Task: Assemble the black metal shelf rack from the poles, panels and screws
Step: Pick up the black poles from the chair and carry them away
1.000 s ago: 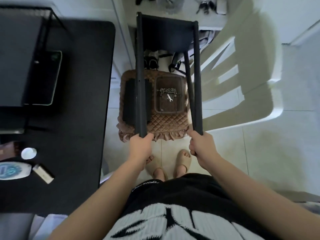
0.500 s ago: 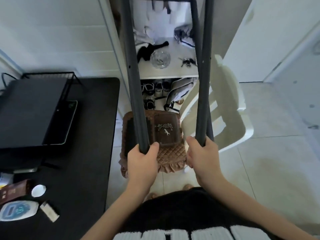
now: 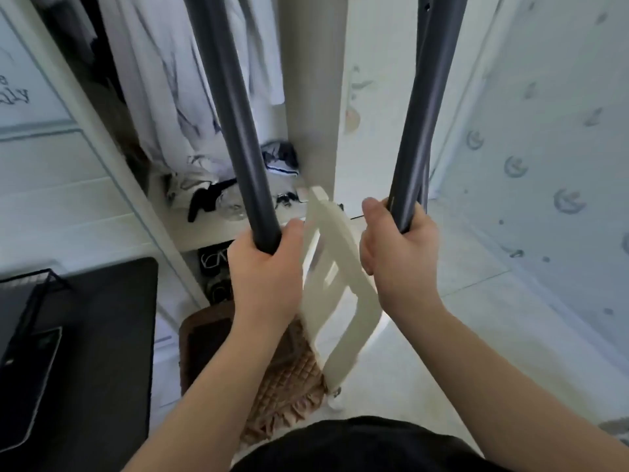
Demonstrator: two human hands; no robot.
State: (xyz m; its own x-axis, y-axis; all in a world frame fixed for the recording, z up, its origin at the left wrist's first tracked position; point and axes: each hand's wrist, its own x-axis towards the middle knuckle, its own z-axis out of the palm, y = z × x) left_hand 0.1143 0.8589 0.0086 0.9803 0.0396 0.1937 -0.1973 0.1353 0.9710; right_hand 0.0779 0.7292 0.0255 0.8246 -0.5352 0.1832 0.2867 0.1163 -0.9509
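White plastic chair (image 3: 335, 233) stands on the tiled floor, with a brown quilted cushion (image 3: 292, 369) right up against it. Black table (image 3: 102, 352) on the left has a phone (image 3: 27, 386) lying on it. Pale clothes (image 3: 163, 97) hang over a cluttered shelf (image 3: 204, 233).

Floor (image 3: 459, 294): pale tiles, daylit.
Right wall (image 3: 551, 131): light, printed with small crescent motifs.
Wardrobe (image 3: 114, 158): white, open; pale clothes (image 3: 163, 80) hang above a cluttered shelf (image 3: 211, 229).
Chair (image 3: 337, 240): white, slatted back; brown quilted cushion (image 3: 289, 369) on the seat.
Worktop (image 3: 109, 352): black, lower left.
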